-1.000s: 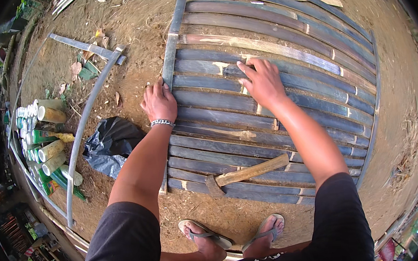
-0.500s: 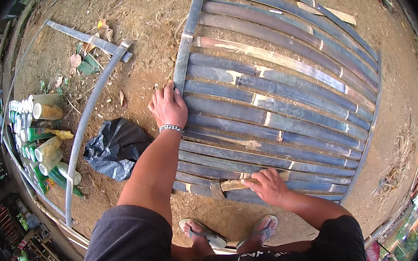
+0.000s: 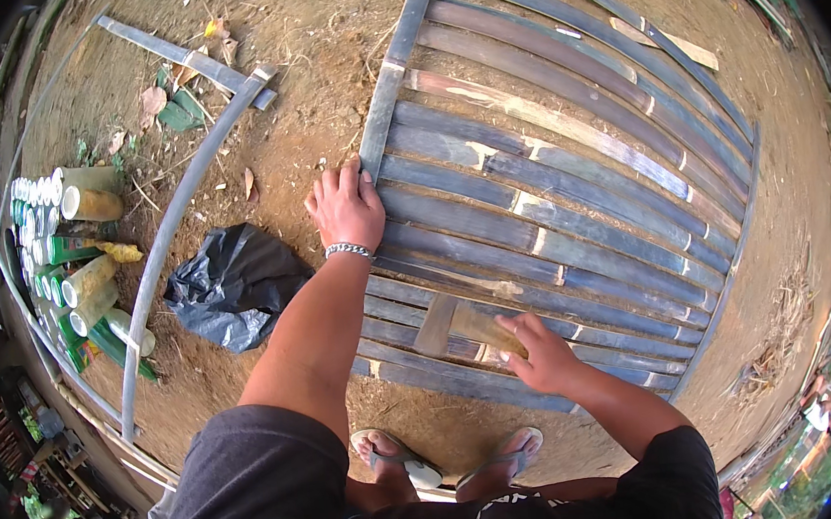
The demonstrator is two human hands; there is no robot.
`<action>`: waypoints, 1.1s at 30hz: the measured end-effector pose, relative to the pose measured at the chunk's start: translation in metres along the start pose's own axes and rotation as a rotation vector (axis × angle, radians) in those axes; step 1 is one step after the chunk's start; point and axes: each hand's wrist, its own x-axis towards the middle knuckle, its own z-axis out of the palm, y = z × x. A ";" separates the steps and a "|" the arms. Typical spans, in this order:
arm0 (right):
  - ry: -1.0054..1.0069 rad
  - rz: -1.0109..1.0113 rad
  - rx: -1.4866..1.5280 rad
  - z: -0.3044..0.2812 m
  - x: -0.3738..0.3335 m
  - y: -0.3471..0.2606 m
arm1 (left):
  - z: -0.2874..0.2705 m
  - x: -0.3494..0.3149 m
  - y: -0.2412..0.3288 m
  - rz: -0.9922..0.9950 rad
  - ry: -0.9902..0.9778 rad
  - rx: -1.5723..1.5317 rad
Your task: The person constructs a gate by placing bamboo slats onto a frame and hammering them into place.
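Note:
A panel of grey-blue split bamboo slats (image 3: 567, 175) lies flat on the dirt in front of me. My left hand (image 3: 345, 206) rests palm down on the panel's left edge, fingers spread, beside the long side strip (image 3: 395, 71). A bracelet sits on that wrist. A tool with a tan wooden handle and a dark head (image 3: 452, 326) lies across the near slats. My right hand (image 3: 540, 353) is closed around the end of its handle. My sandalled feet (image 3: 455, 461) stand just below the panel's near edge.
A crumpled black plastic bag (image 3: 238, 287) lies on the dirt left of the panel. Further left is a pile of cut bamboo tube sections (image 3: 71, 263). Long bamboo poles (image 3: 170, 253) curve across the ground between them, with dry leaves scattered nearby.
My right hand came down from the upper slats to the tool near my feet and closed on its handle. My left hand stayed on the panel's left edge.

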 end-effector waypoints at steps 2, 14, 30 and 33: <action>0.159 -0.061 0.074 -0.002 0.006 -0.009 | 0.000 0.000 0.001 0.014 0.008 -0.006; 0.598 -0.370 -0.122 -0.054 0.164 -0.066 | 0.000 -0.001 0.001 0.027 0.056 -0.031; 0.561 -0.285 -0.204 -0.068 0.183 -0.110 | -0.004 -0.002 0.001 -0.006 0.085 -0.052; 0.710 -0.455 -0.107 -0.065 0.173 -0.123 | -0.002 -0.005 -0.001 -0.010 0.084 -0.054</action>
